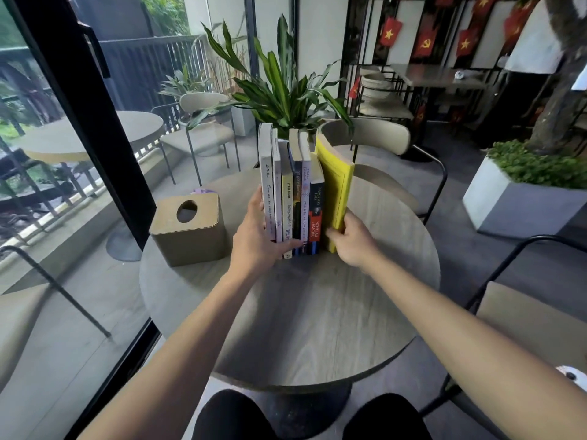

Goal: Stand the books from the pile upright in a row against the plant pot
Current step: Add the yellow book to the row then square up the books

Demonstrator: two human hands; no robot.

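Several books stand upright in a row [293,192] on the round grey table [317,312], spines toward me, in front of the green plant [282,90]. The plant's pot is hidden behind the books. My left hand [257,236] presses flat against the white book at the row's left end, thumb across the lower spines. My right hand [349,239] grips the lower spine edge of a yellow book [336,185] at the right end. That book leans slightly to the right, with a small gap to the red-and-blue book beside it.
A tan tissue box [190,227] sits on the table left of the books. Chairs surround the table: one behind the plant [381,138], one at the right [524,312]. A glass door with a black frame [95,122] stands at the left. A white planter [521,198] is at the right.
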